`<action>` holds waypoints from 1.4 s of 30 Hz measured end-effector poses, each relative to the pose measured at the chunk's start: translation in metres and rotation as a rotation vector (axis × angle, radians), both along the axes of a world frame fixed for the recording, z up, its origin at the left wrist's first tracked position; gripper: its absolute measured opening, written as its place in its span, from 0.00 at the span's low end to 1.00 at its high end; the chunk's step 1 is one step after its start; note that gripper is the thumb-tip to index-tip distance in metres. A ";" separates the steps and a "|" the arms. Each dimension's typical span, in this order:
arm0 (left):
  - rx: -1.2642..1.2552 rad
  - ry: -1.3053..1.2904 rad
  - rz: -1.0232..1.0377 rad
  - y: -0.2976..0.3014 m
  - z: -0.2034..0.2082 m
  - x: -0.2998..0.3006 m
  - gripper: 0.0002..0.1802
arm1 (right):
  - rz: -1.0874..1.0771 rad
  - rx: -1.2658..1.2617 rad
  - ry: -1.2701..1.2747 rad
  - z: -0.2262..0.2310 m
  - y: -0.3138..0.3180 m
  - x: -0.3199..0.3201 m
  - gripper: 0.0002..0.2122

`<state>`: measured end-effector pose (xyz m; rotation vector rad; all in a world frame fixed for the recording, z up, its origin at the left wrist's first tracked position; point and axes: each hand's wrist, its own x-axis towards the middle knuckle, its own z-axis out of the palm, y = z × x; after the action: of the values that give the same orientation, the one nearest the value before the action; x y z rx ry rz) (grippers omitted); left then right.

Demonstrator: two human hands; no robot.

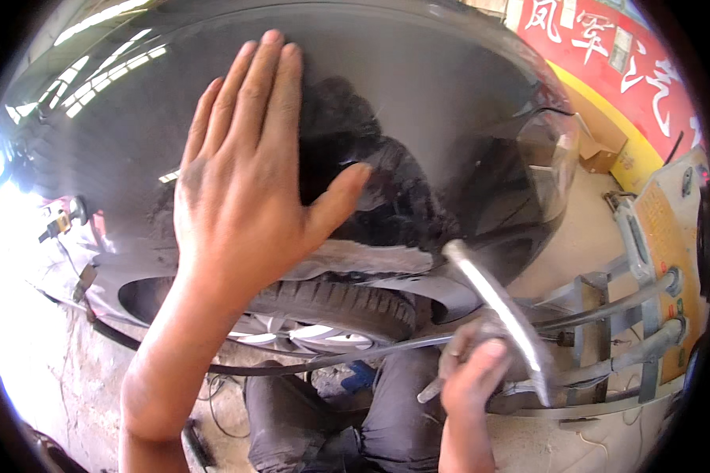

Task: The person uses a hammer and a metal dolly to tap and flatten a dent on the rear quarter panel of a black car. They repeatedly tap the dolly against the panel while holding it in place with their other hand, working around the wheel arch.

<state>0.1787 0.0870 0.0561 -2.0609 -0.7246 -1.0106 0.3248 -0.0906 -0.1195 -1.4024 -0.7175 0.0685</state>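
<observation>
A dark car panel is curving above a tyre. The left hand is lying flat on it, gripping nothing. A metal hammer is tilting nearby, clasped in the right hand. A pale, scuffed strip is showing; work is looking part-done.

The car panel is glossy dark grey, streaked with white bars of reflected light at upper left, with a smudgy black patch above a scuffed pale grey strip. Below it show a dull charcoal tyre with grooved tread, a silver wheel and dark grey trousers. The hammer gleams silver, the box is brown, and the red banner carries white lettering and a yellow edge
</observation>
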 end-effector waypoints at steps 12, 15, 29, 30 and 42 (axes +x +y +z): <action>0.068 0.006 -0.045 0.001 0.001 0.001 0.47 | 0.216 0.153 0.174 0.002 -0.008 -0.001 0.32; 0.095 0.078 -0.035 0.012 0.008 0.001 0.51 | -0.029 0.139 0.348 0.011 0.008 -0.008 0.31; 0.019 -0.052 -0.096 0.001 -0.002 0.000 0.45 | 0.161 0.074 0.269 0.009 0.006 0.002 0.33; -0.009 -0.025 -0.077 0.000 -0.002 -0.001 0.45 | 0.088 0.057 0.330 0.005 0.004 0.002 0.32; -0.128 0.266 -0.060 -0.052 -0.086 0.045 0.47 | 0.270 0.114 0.176 -0.030 -0.044 -0.002 0.35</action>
<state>0.2238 0.0346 -0.0295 -2.2847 -0.6053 -0.7174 0.3230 -0.1351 -0.1497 -1.1683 -0.7476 0.3535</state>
